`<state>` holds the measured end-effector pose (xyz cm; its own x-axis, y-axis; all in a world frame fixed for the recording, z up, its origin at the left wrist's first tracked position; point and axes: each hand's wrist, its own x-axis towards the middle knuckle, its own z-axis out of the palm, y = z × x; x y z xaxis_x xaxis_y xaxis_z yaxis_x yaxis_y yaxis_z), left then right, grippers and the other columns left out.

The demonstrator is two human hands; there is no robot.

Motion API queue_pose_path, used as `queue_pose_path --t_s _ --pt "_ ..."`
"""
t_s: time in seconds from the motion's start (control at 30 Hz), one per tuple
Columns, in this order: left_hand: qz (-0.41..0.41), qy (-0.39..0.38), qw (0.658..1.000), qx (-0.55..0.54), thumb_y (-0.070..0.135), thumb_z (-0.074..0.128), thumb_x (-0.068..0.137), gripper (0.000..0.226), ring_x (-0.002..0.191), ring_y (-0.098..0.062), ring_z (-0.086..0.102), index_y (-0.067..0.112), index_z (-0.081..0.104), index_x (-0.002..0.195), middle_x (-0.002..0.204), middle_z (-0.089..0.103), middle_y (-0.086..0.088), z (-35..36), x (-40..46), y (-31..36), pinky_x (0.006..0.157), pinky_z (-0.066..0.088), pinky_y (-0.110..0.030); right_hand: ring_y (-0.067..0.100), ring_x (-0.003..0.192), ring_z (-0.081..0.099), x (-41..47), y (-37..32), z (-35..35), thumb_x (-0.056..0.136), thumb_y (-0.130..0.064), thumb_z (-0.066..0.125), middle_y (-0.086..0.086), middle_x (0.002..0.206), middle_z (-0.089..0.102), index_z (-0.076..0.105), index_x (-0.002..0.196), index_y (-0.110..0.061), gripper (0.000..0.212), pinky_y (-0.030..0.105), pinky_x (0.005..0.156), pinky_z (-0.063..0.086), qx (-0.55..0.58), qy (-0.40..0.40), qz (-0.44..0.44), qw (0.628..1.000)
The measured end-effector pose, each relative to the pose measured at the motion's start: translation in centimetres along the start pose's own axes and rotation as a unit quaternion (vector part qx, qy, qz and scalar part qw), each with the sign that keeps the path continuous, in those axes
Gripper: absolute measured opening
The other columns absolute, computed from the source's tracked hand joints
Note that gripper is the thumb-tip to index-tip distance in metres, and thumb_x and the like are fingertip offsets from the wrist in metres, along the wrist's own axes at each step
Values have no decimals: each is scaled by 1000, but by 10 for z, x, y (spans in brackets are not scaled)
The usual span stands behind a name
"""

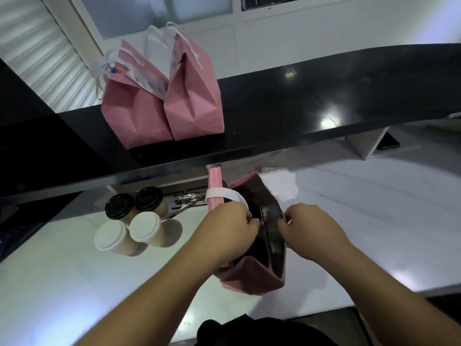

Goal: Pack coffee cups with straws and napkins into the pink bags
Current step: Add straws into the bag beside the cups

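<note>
Hands spread the open pink paper bag (252, 275) near the desk's (374, 221) front edge for loading: left hand (230, 224) and right hand (308, 226) each pinch a rim.

Overhead lamps throw bright glare spots on the glossy black raised shelf (324, 101) and wash out the white desk (74, 283). Wide-angle distortion bends the shelf's edge, and the whole view is slightly soft.

Both bare forearms enter from the bottom of the frame and converge toward centre. The left hand (230, 222) and right hand (308, 224) sit side by side, knuckles up, fingers curled in a pinching grip, slightly apart.
</note>
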<state>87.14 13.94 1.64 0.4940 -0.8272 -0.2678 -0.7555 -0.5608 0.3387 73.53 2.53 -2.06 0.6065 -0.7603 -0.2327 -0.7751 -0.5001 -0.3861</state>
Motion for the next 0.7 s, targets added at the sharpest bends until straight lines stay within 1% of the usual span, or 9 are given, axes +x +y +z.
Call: queue_pose_path --t_s 0.07,0.13,0.2,0.27,0.33,0.43,0.57,0.63,0.7 --pt "7 4 1000 -11 29 52 101 27 66 -18 63 21 73 85 73 68 -1 0 0 -5 53 42 -27 25 62 63 0 2 2 96 -42 47 2 65 67 62 69 -15 41 30 51 47 -4 3 -2 1000" --pt "0 30 999 -21 23 53 97 24 78 -20 68 26 77 96 85 74 4 -2 -1 -13 62 52 -27 24 60 62 1 5 4 97 -45 46 2 63 66 60 67 -15 45 28 48 42 -9 11 -6 1000" --pt "-21 74 996 -43 23 55 95 23 85 -14 68 33 74 103 92 73 11 -5 -4 -24 68 52 -26 23 59 62 2 6 5 98 -48 46 1 62 65 60 66 -15 48 28 47 41 -13 15 -10 1000" --pt "-38 113 991 -62 25 57 94 13 83 -7 65 35 66 96 90 68 16 -7 -7 -39 68 54 -29 22 60 63 4 6 5 98 -50 47 0 64 67 63 68 -16 48 29 51 48 -16 15 -18 1000" --pt "-51 131 988 -61 31 61 92 7 73 -6 61 34 57 88 86 66 15 -7 -13 -54 63 53 -34 21 63 65 5 5 5 98 -51 47 -1 68 69 66 75 -18 44 33 59 57 -21 22 -30 999" --pt "-55 115 991 -48 52 62 89 23 69 -6 55 37 45 89 91 55 17 3 -27 -64 55 37 -27 24 68 64 9 -1 4 97 -51 48 -3 74 64 56 95 -21 31 34 58 54 -25 55 -51 997" --pt "-97 90 989 -64 69 64 76 50 86 -13 55 33 36 98 103 45 12 22 -34 -60 61 41 -33 24 60 56 22 -18 3 92 -43 56 -5 71 55 39 106 -24 29 30 45 35 -69 102 -110 986" --pt "-110 84 989 -59 70 66 73 59 93 -19 57 31 35 105 109 44 8 27 -31 -56 64 43 -36 25 74 59 34 -30 1 90 -40 61 -2 89 61 42 117 -24 36 33 52 43 -81 108 -145 980" --pt "-106 82 990 -48 62 69 75 62 98 -24 58 27 35 113 114 44 4 28 -28 -52 68 43 -37 29 100 57 51 -41 -1 88 -36 64 5 112 58 46 124 -22 43 40 74 52 -104 113 -183 971"
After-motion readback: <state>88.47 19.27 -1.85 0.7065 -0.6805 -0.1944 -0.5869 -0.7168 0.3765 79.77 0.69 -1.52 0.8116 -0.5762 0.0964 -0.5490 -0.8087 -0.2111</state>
